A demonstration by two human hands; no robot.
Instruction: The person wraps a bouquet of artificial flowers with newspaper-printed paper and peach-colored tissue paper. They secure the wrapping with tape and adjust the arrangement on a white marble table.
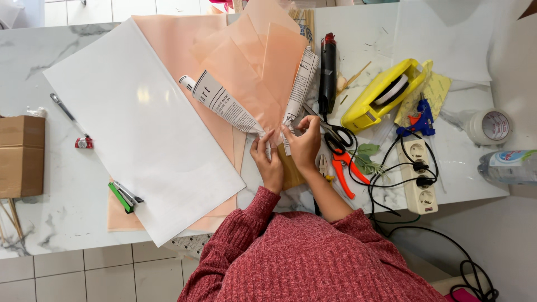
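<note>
Both hands' grip, L hand (269, 162) & R hand (302, 146), pinching peach paper wrap (251, 84) base

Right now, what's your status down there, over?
Left hand and right hand both pinching paper wrap at its narrow base. Scissors lie just beside right hand. Over.

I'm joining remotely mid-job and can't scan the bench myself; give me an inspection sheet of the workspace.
Surface: white marble-look table, crowded.
Job's things: peach paper wrap with newsprint paper, gathered at its base.
Clutter: white sheet, green stapler, yellow tape dispenser, scissors, orange pruners, blue glue gun, cardboard box.
Grips: left hand and right hand pinch the wrap's base.
Cables: black cords at power strip, trailing off the table.
Surroundings: tiled floor.
</note>
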